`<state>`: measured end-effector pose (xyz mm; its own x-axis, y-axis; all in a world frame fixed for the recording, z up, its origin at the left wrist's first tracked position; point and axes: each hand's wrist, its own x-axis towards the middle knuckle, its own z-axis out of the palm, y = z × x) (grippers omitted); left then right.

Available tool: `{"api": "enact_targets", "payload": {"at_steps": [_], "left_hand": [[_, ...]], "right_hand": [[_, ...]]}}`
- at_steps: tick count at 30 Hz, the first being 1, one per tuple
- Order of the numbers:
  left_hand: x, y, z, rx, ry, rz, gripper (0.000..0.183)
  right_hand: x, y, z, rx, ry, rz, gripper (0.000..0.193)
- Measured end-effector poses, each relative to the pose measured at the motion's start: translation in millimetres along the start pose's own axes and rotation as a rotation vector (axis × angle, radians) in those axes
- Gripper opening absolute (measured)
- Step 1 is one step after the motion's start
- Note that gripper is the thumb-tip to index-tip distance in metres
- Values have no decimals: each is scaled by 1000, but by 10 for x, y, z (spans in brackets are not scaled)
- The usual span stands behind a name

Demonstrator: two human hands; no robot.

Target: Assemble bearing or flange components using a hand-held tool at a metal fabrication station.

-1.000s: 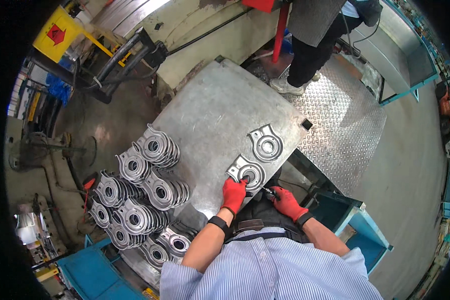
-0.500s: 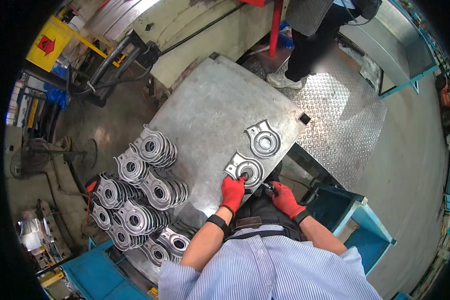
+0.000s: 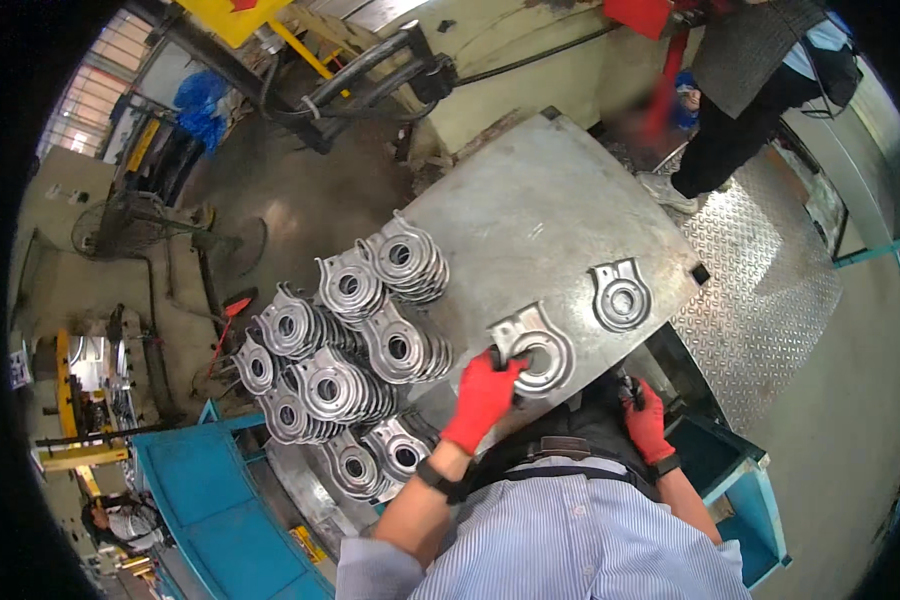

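Observation:
My left hand (image 3: 485,405), in a red glove with black fingertips, is closed on the near left edge of a stamped metal bracket (image 3: 564,350). The bracket is round with a large central hole and a flat tab; it looks larger than its neighbour and seems raised off the metal table (image 3: 530,190). Close to the table's near edge, my red-gloved right hand (image 3: 648,420) is closed round a small dark tool (image 3: 626,386) with a shiny part, its kind unclear. A second bracket (image 3: 622,298) lies flat to the right.
Several stacks of like brackets (image 3: 330,385) crowd the table's left end. A blue metal cabinet (image 3: 205,500) stands at lower left, a blue open bin (image 3: 750,500) at lower right. Another person's leg (image 3: 730,140) is beyond the table on a chequered steel plate (image 3: 770,270).
The whole view has shifted, moving the scene rightward. My left hand now grips the bracket's edge rather than reaching over its middle. My right hand with the tool has drawn away from the bracket.

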<state>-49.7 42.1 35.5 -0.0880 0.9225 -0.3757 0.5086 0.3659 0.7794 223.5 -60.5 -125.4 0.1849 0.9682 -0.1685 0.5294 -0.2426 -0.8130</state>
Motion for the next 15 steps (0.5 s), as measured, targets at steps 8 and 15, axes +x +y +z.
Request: {"api": "enact_targets", "payload": {"at_steps": [8, 15], "left_hand": [[-174, -363, -1459, 230, 329, -153, 43], [46, -904, -1572, 534, 431, -151, 42]], "right_hand": [[-20, 336, -11, -29, -24, -1, 38], [-54, 151, -69, -141, 28, -47, 39]]}}
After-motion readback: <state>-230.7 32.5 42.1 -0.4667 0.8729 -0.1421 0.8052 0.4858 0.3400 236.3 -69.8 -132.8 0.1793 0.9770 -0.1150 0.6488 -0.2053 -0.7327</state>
